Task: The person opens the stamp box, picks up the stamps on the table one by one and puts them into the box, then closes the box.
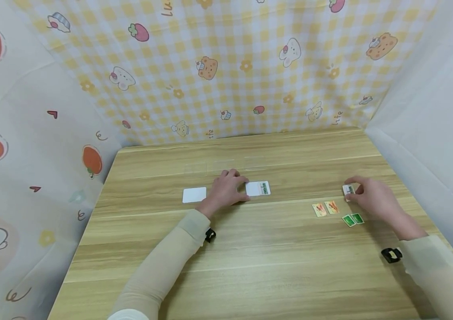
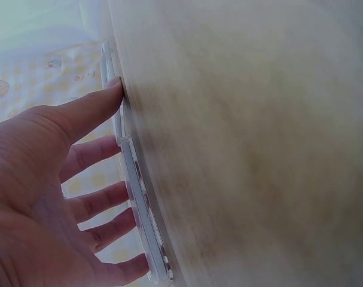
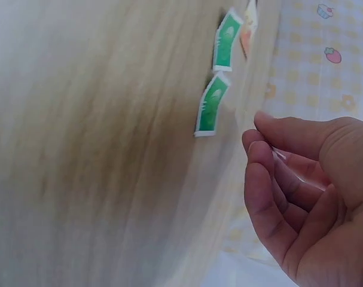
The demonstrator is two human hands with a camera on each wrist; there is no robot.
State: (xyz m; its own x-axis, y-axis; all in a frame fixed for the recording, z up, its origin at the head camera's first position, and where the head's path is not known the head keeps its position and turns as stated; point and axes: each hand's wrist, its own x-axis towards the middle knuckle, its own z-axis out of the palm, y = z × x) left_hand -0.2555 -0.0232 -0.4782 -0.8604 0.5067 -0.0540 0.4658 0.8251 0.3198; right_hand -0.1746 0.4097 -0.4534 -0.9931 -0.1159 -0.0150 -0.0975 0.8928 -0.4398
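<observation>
My left hand [image 1: 225, 189] is at a white card [image 1: 252, 188], its thumb on the near edge and its fingers at the far edge. A small stamp-like piece with a green picture [image 1: 265, 187] lies at that card's right end. In the left wrist view, thumb and fingers meet thin, clear-edged plates [image 2: 139, 203] seen edge-on. At the right, my right hand [image 1: 374, 198] pinches a small stamp-like piece [image 1: 348, 191] with a green picture between thumb and fingers. The right wrist view mostly hides this piece behind the fingers [image 3: 262, 185].
Another white card [image 1: 194, 195] lies left of my left hand. Behind are faint clear plastic rectangles [image 1: 224, 165]. Two orange pieces [image 1: 319, 210] and two green pieces [image 1: 349, 220] lie near my right hand. Patterned cloth [image 1: 242, 84] hangs at the wooden table's [image 1: 274, 266] back edge.
</observation>
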